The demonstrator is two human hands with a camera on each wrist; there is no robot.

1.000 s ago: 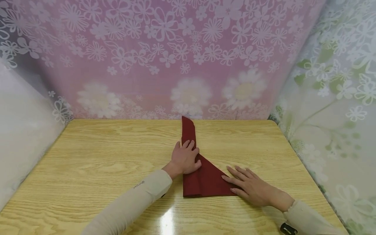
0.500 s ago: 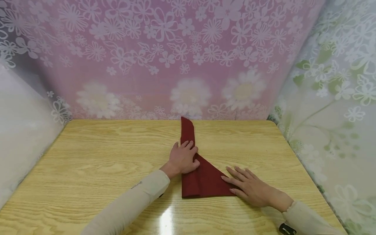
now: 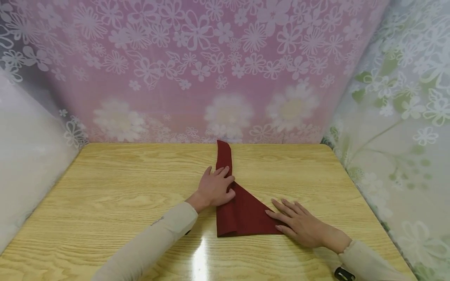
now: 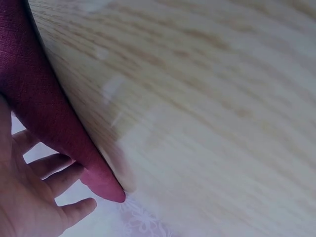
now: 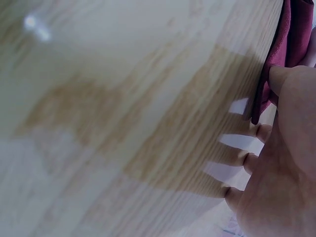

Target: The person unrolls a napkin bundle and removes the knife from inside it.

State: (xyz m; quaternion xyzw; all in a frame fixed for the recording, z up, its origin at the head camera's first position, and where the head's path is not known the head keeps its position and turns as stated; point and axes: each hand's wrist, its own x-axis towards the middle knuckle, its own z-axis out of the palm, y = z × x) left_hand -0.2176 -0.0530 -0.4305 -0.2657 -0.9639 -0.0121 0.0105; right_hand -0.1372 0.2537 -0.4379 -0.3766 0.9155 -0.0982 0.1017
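A dark red folded cloth (image 3: 250,214) lies on the wooden table, with a narrow strip reaching to the far edge and a triangular part spreading to the right. Across the strip rests my left hand (image 3: 214,189), fingers spread over the fold. In the left wrist view the fingers of the left hand (image 4: 29,192) touch the raised cloth (image 4: 44,94). My right hand (image 3: 304,225) lies flat with spread fingers on the right corner, covering its tip. The right wrist view has the right hand (image 5: 281,158) beside the cloth edge (image 5: 279,49).
The wood-grain table (image 3: 140,175) meets a pink flowered curtain (image 3: 175,78) at its far edge. Pale flowered sheets hang at the left (image 3: 28,156) and the right (image 3: 404,136).
My left hand has slid slightly to the left on the strip, and the near end of the fold is a little more rounded. The right hand has stayed in place.
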